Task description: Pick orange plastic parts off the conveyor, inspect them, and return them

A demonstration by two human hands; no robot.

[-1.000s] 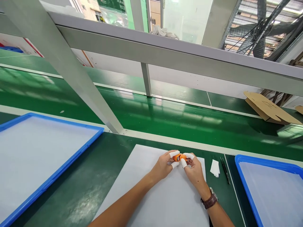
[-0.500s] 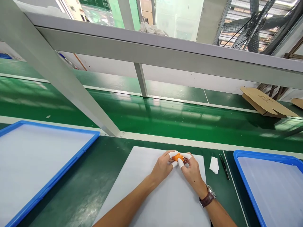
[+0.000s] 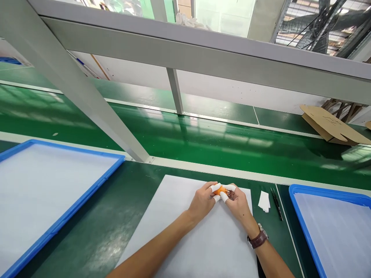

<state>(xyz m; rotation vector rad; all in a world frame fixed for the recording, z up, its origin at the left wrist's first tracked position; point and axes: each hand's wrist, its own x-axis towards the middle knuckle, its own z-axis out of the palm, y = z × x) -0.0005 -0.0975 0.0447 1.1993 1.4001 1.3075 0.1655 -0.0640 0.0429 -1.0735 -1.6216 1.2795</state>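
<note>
My left hand (image 3: 204, 200) and my right hand (image 3: 238, 201) meet over the far end of a white sheet (image 3: 188, 239) on the dark green bench. Both pinch a small orange part (image 3: 222, 189) between thumb and forefinger. White finger cots cover those fingertips. The other fingers are curled in. A brown-strapped watch (image 3: 257, 240) sits on my right wrist. Most of the orange part is hidden by the fingers.
A blue tray (image 3: 66, 216) with a white liner lies at the left, another blue tray (image 3: 304, 231) at the right. A folded white cloth (image 3: 264, 201) and black tweezers (image 3: 276, 209) lie right of the sheet. Beyond runs a green conveyor (image 3: 203, 139), with a slanted grey strut (image 3: 72, 85) and cardboard (image 3: 330, 125).
Both hands stay closed on the orange part with only small finger shifts. The camera has tilted a little, so the scene sits slightly differently in the picture.
</note>
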